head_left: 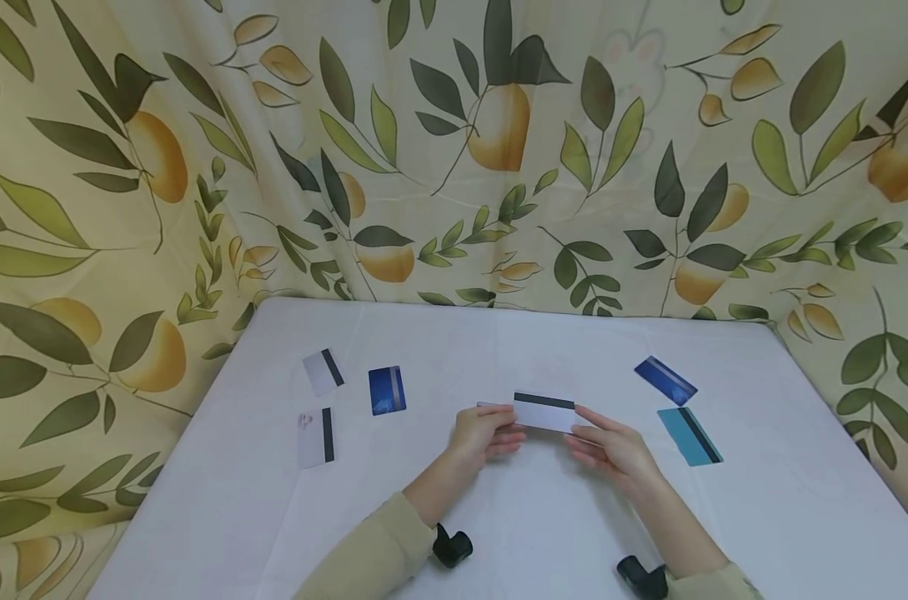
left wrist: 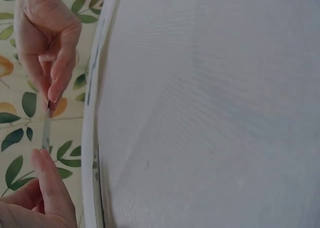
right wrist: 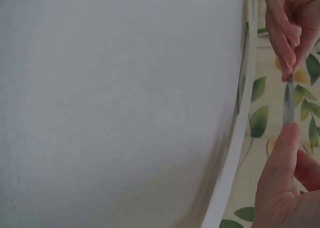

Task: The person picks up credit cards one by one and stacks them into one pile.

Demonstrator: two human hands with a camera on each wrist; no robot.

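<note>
A white card (head_left: 544,413) with a black magnetic stripe along its top edge is held up between both hands over the table. My left hand (head_left: 479,433) pinches its left end between thumb and fingers. At the opposite end, my right hand (head_left: 614,446) pinches the right edge. A pale corner peeks out behind the left fingers in the head view. Seen edge-on in the left wrist view, the card (left wrist: 46,130) spans the gap between the two sets of fingertips. The right wrist view has the same thin edge of the card (right wrist: 288,106) above the right thumb.
On the white table (head_left: 423,517), a white striped card (head_left: 320,372), a second white striped card (head_left: 314,437) and a blue card (head_left: 386,390) lie at left. To the right lie another blue card (head_left: 665,380) and a teal card (head_left: 689,437). A patterned curtain (head_left: 454,192) hangs behind.
</note>
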